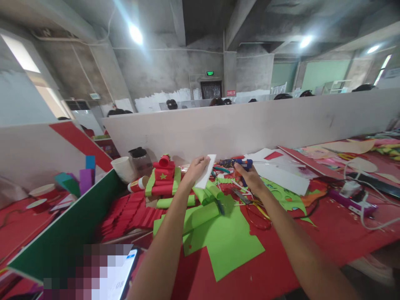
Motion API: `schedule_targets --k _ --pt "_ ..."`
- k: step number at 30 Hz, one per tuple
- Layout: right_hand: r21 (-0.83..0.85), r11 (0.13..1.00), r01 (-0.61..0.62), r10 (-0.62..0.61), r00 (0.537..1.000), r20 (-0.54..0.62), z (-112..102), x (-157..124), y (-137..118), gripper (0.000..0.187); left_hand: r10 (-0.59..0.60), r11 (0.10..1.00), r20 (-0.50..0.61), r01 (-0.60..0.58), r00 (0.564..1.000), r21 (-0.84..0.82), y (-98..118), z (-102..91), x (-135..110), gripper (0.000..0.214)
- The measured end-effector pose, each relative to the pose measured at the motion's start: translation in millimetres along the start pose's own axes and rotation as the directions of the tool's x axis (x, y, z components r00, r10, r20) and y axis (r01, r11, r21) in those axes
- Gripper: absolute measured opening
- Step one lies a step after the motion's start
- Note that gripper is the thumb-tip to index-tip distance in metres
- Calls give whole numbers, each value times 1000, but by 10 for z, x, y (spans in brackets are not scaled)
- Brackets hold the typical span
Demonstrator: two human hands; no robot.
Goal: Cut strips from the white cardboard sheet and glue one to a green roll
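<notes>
My left hand [196,168] is closed on a flat white strip [205,175], tilted upright over the table; its material is unclear. In my right hand [250,178] is a blue hot glue gun [244,163], its nozzle pointing left toward the strip, with a small gap between them. Below and between my hands lie green felt sheets [233,239] and a rolled green piece [203,214]. Scissors [242,196] rest near my right wrist. Left of my left hand stands a red and green craft piece with a star [163,176].
Folded red strips [131,216] lie beside a green divider board [78,225]. A paper cup [124,167] and a dark-lidded jar [139,160] stand at the back left. A phone [126,271] is at the lower left. Cables run around a purple power strip [353,202] at right.
</notes>
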State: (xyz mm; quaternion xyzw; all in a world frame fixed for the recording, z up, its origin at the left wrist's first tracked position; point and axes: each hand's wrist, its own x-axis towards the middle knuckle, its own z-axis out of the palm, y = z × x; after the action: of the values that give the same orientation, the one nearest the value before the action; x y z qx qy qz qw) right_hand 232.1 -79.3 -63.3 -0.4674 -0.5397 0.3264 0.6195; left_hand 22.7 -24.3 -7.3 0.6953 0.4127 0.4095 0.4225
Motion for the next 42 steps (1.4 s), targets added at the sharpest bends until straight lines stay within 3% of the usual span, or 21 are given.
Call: schedule_targets --k 5,9,11,13,16,21,26,32,37,40,42 --pt "243 969 -35 60 993 -99 -5 43 12 43 47 998 -52 -50 997 -41 -87 1 60 28" --pt "395 903 -169 116 981 154 -48 22 -53 48 94 993 -67 -99 993 -67 -143 -12 103 32" --pt "470 861 -194 103 972 213 -64 13 -73 52 107 989 -67 -113 992 -98 -162 -21 121 34" --pt "544 824 -159 67 980 185 -69 17 -73 52 111 982 -65 -120 992 -143 -178 -28 140 35" --pt "594 803 -44 17 999 51 -56 43 -44 45 97 966 -77 -112 992 -232 -193 -27 162 40" --pt "584 810 62 31 988 -148 22 72 1 44 33 926 -114 -73 993 -370 -169 3 164 45" --pt "589 804 83 11 988 -154 150 62 26 45 -23 859 -140 -52 990 -509 -141 58 163 44" --pt "555 832 19 103 977 -188 217 99 135 46 -21 803 -101 -44 995 -595 -176 185 156 44" --pt "469 870 151 37 929 -368 155 180 205 43 37 881 -15 -39 999 -471 -220 78 165 48" --pt "250 953 169 -53 910 -412 48 198 210 39 95 943 -114 -126 989 -308 -171 -131 167 54" --pt "55 987 148 -119 925 -360 -24 183 191 35 162 975 -126 -178 979 -129 -85 -260 132 58"
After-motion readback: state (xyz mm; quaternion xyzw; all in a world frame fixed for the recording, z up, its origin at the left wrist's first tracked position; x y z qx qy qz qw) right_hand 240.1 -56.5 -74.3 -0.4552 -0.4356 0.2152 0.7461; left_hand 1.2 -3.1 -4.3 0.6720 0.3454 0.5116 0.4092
